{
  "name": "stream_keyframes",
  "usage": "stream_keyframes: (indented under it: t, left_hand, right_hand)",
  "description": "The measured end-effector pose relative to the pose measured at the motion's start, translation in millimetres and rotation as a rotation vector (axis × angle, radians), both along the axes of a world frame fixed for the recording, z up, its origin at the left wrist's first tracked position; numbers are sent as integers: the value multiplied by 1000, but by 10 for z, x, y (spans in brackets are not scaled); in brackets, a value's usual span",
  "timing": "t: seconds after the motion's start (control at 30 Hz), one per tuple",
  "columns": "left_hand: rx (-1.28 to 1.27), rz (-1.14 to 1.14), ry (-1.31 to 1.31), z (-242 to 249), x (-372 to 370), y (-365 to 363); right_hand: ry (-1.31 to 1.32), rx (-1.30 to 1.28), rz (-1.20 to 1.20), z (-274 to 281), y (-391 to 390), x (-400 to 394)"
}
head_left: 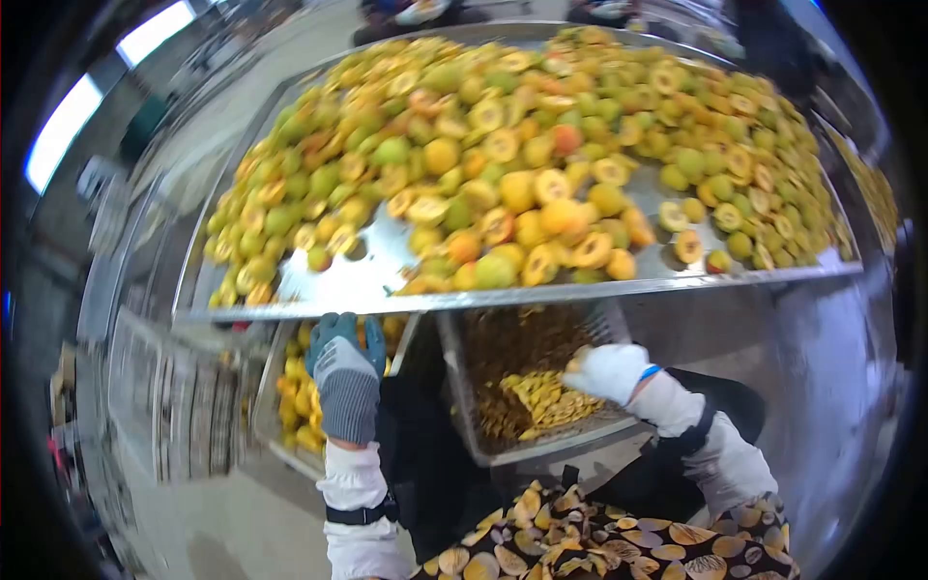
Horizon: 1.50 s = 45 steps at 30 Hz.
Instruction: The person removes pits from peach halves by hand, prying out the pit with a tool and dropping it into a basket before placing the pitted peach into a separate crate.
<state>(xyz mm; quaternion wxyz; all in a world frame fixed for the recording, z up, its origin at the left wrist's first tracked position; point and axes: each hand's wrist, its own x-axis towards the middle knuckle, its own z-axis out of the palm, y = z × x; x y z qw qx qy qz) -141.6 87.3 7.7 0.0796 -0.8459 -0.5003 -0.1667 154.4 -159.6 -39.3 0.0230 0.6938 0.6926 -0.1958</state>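
Note:
My left hand (346,372), in a grey glove with dark teal fingers, is over a crate (263,411) of yellow apricot halves (304,391), close under the tray's front edge. Its fingers point away from me, with a gap beside the outer one, and I see nothing held. My right hand (609,373), in a white glove, is closed above a second crate (464,396). A small yellowish-brown piece shows at its fingertips, too blurred to name. That crate holds pale yellow pits (551,398) and a darker brown mass (517,338).
A wide metal tray (338,280) piled with whole and halved apricots (483,174) spans the space ahead. Stacked crates (188,406) stand at the left. Across the tray, parts of other people (420,12) show. My dark-clad legs are beside the crates.

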Motion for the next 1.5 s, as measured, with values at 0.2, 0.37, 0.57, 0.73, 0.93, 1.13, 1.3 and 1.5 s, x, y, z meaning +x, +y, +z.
stream_keyframes:
  t: [0.2, 0.37, 0.57, 0.73, 0.93, 1.13, 1.3, 1.5]
  left_hand:
    - [-195, -798, -310, 260, 2258, -26]
    - [-259, -1062, -76, -56, 2928, 123]
    - [-1180, -1035, -1088, -163, 2345, -9]
    - [-1586, -790, -1451, -50, 2022, -564]
    - [-1546, -647, -1591, -17, 1920, -921]
    - [-783, -619, -1166, 90, 1922, -1161]
    - [-429, -623, -876, 148, 1847, -1220]
    - [-562, -589, -997, 191, 1843, -1330]
  right_hand:
    - [132, -101, -263, 97, 22, -151]
    - [128, 48, -343, 344, -29, -38]
    - [1289, 121, -729, 1171, 13, 95]
    - [1005, 236, -706, 1293, 98, 32]
    - [357, 689, -559, 860, 173, -134]
    - [316, 750, -510, 797, 204, -138]
    - [917, 350, -573, 955, 189, -49]
    - [1253, 75, -560, 877, 155, 4]
